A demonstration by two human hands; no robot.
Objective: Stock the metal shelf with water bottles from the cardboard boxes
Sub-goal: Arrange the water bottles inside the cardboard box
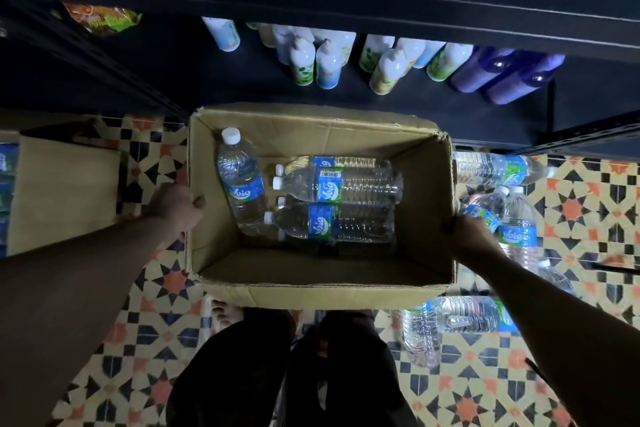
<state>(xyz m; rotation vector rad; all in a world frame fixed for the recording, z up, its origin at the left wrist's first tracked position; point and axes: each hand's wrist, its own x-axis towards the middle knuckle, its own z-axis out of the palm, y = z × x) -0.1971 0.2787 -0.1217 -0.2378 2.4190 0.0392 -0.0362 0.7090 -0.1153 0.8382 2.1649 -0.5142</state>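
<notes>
The left hand [176,206] clamps one wall of the cardboard box [311,291], thumb over the rim; the right hand [467,236] grips the opposite wall; between the fingers, water bottles [332,184] mostly lie lengthwise, caps nearer the left; the metal shelf [485,114] stands beyond.

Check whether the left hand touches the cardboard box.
Touching. Head view shows the left hand gripping the cardboard box at its left wall, thumb over the rim.

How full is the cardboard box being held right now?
Mostly empty. The cardboard box holds only a few water bottles, most lying on their sides, with bare cardboard floor showing.
</notes>
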